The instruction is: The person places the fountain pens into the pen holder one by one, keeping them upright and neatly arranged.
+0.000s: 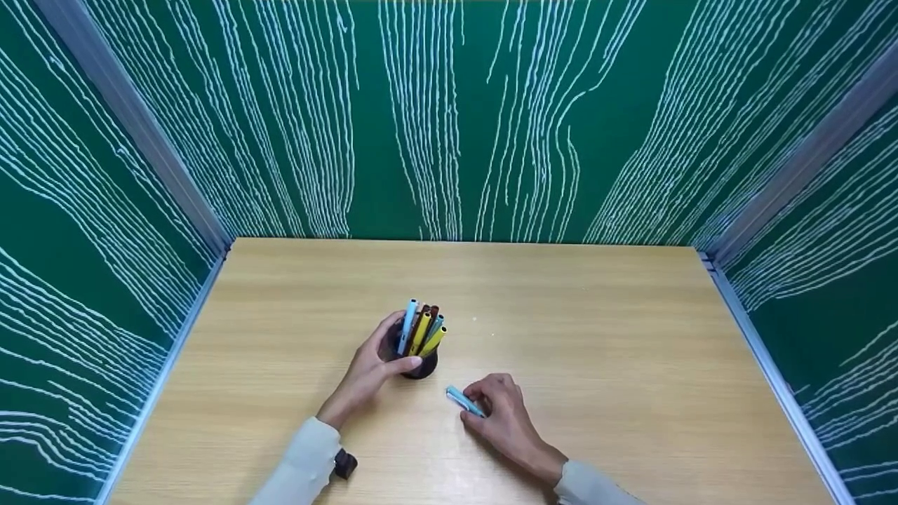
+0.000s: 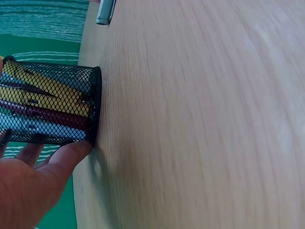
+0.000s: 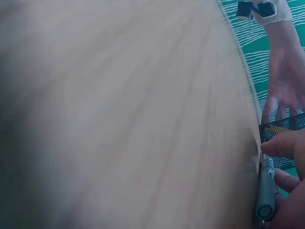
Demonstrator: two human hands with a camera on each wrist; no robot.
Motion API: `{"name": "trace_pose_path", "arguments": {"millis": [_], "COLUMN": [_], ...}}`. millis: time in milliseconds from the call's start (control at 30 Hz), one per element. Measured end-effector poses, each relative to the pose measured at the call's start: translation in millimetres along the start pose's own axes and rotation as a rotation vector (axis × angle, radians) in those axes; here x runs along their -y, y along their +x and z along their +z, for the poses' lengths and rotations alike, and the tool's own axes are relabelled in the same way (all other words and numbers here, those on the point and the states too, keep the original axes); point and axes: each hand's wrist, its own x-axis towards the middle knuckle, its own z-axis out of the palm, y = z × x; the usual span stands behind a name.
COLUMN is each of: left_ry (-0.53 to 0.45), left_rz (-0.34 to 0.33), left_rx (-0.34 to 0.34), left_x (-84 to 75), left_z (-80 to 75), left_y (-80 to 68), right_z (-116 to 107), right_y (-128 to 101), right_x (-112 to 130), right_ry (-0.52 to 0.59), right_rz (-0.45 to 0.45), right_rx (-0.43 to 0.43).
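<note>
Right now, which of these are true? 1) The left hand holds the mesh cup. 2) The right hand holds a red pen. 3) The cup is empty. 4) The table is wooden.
1) True: the left hand grips the black mesh cup.
2) False: the right hand pinches a light blue pen.
3) False: the cup holds several pens, yellow, blue and brown.
4) True: the table has a light wood surface.

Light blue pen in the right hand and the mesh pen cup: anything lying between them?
Nothing: in the head view only bare table separates the light blue pen from the mesh pen cup.
</note>
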Motion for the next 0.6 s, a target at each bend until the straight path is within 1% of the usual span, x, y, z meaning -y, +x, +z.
{"name": "trace_pose_path", "arguments": {"millis": [67, 200, 300, 367, 500, 600], "left_ry": [0.003, 0.009, 0.003, -0.014, -0.043, -0.037], "left_rz": [-0.006, -0.012, 0.000, 0.013, 0.035, 0.029], "left_rx": [0.000, 0.000, 0.001, 0.008, 0.022, 0.016], "left_x": [-0.5, -1.3, -1.0, -0.5, -0.4, -0.3], "left_z": [0.0, 0.0, -0.2, 0.1, 0.4, 0.4], "left_y": [-0.4, -1.0, -0.9, -0.7, -0.5, -0.9], "right_z": [-0.1, 0.0, 0.1, -0.9, -5.3, -10.8], "right_y": [0.2, 1.2, 2.1, 2.5, 3.2, 3.4], "right_x": [1.3, 3.5, 4.2, 4.0, 3.6, 3.7], "right_ry": [-0.014, -0.044, -0.065, -0.074, -0.060, -0.034], "right_rz": [-0.016, -0.019, -0.026, -0.049, -0.065, -0.038], "right_rx": [-0.007, -0.010, -0.010, -0.014, -0.016, -0.007]}}
